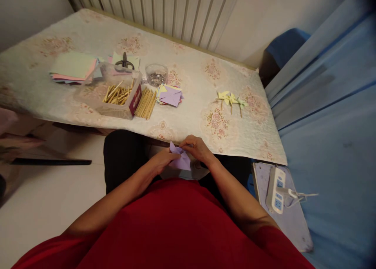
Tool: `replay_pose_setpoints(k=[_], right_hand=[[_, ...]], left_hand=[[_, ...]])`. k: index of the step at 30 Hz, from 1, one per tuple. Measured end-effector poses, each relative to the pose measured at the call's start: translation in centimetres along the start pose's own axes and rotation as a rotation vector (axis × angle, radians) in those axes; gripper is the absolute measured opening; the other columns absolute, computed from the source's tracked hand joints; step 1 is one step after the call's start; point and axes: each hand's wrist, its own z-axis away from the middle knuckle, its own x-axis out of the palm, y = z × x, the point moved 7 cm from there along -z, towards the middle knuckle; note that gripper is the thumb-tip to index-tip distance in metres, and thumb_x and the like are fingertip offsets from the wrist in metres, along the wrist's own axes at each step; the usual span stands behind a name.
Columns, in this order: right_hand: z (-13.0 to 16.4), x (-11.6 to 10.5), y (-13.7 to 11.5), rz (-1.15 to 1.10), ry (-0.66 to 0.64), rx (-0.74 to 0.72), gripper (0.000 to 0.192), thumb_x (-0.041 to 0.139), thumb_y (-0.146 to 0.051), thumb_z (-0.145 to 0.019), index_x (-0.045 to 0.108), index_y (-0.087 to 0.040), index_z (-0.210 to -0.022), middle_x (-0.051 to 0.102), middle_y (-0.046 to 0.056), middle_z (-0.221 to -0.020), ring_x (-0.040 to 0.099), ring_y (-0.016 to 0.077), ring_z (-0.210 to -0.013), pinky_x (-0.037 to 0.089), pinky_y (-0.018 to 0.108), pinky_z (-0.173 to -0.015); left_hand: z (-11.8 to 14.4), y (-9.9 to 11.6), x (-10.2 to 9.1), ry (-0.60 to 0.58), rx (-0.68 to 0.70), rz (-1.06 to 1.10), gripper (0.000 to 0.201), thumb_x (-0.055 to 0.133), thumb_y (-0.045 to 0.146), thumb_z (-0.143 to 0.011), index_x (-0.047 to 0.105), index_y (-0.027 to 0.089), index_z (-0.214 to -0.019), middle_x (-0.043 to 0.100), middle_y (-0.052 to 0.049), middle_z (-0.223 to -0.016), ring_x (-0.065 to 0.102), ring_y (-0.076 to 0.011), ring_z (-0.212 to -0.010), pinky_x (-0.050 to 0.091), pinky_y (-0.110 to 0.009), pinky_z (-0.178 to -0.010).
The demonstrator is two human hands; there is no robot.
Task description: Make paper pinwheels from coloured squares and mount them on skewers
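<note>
Lilac paper [182, 162], partly folded, sits over my lap just near of the table's [88, 37] near edge. My left hand [161, 162] pinches its left side; my right hand [196, 148] pinches the top corner, fingers pressed together on it. Farther off, a stack of cut purple and yellow squares [169, 95] lies beside loose wooden sticks [146, 103] and a clear box of sticks [119, 97]. Behind stand a small dish of pins [156, 74], scissors [125, 62] and coloured sheets [73, 67]. To the right lie three yellow pinwheels [231, 100].
</note>
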Motion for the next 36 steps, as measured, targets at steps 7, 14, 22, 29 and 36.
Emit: replay_pose_setpoints(k=[7, 14, 22, 29, 36], right_hand=[[0.5, 0.0, -1.1, -0.057, -0.070, -0.048, 0.011, 0.062, -0.025, -0.082, 0.072, -0.028, -0.080, 0.068, 0.001, -0.092, 0.058, 0.0191, -0.094, 0.042, 0.035, -0.091], [0.9, 0.5, -0.5, -0.201, -0.095, 0.073, 0.011, 0.060, -0.025, -0.080, 0.070, -0.023, -0.080, 0.068, 0.003, -0.088, 0.060, 0.0175, -0.085, 0.045, 0.033, -0.082], [0.7, 0.9, -0.4, -0.179, -0.108, 0.069, 0.008, 0.060, -0.020, -0.077, 0.068, -0.021, -0.077, 0.065, 0.000, -0.077, 0.059, 0.0148, -0.076, 0.045, 0.029, -0.075], [0.6, 1.0, -1.8, -0.122, -0.164, 0.003, 0.020, 0.056, -0.013, -0.080, 0.071, -0.021, -0.091, 0.067, 0.002, -0.091, 0.060, 0.0153, -0.086, 0.045, 0.028, -0.081], [0.5, 1.1, -1.9, -0.039, -0.202, -0.052, 0.020, 0.055, -0.009, -0.081, 0.071, -0.021, -0.089, 0.066, 0.002, -0.089, 0.060, 0.0135, -0.084, 0.044, 0.026, -0.079]], left_hand=[[-0.1, -0.1, -0.3, -0.006, 0.009, -0.003, 0.016, 0.069, 0.020, -0.060, 0.068, 0.016, -0.076, 0.066, -0.002, -0.067, 0.055, -0.0135, -0.058, 0.038, -0.023, -0.056], [-0.4, -0.2, -0.3, -0.030, 0.020, 0.032, 0.012, 0.066, 0.018, -0.061, 0.069, 0.016, -0.073, 0.066, -0.001, -0.066, 0.055, -0.0129, -0.057, 0.038, -0.023, -0.056], [-0.1, 0.2, 0.1, -0.046, 0.022, 0.011, 0.010, 0.063, 0.015, -0.061, 0.067, 0.016, -0.070, 0.063, 0.000, -0.061, 0.052, -0.0112, -0.053, 0.035, -0.023, -0.053], [-0.1, 0.3, 0.0, -0.045, 0.016, 0.020, 0.012, 0.062, 0.012, -0.060, 0.065, 0.014, -0.071, 0.063, 0.001, -0.063, 0.053, -0.0107, -0.056, 0.036, -0.022, -0.055], [-0.3, -0.2, -0.3, -0.046, 0.005, 0.006, 0.020, 0.062, 0.014, -0.061, 0.066, 0.015, -0.081, 0.066, 0.000, -0.070, 0.056, -0.0121, -0.061, 0.040, -0.023, -0.058]])
